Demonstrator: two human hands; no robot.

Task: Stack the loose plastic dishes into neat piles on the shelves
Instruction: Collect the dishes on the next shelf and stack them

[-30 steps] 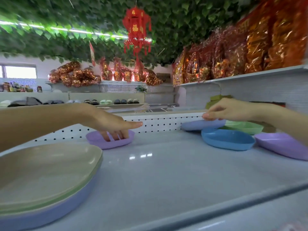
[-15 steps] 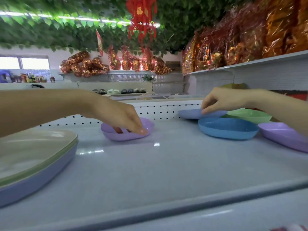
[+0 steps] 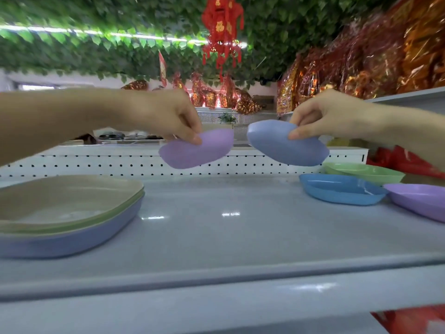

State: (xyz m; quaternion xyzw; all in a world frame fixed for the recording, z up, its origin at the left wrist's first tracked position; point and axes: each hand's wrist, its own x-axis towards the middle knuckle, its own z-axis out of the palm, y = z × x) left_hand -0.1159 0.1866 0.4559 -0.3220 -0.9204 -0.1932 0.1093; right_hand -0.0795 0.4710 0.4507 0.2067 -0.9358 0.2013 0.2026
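Your left hand point(image 3: 166, 116) is pinching a light purple dish point(image 3: 196, 149) by its rim and holding it up in the air, tipped. Your right hand point(image 3: 322, 116) is pinching a blue-purple dish point(image 3: 286, 145) the same way, just beside the first one but not touching it. Both are hanging above the grey shelf point(image 3: 216, 225). A pile of big dishes point(image 3: 69, 213) is sitting on the left. A blue dish point(image 3: 342, 189), a green dish point(image 3: 366, 171) and a purple dish point(image 3: 419, 200) are lying close together on the right.
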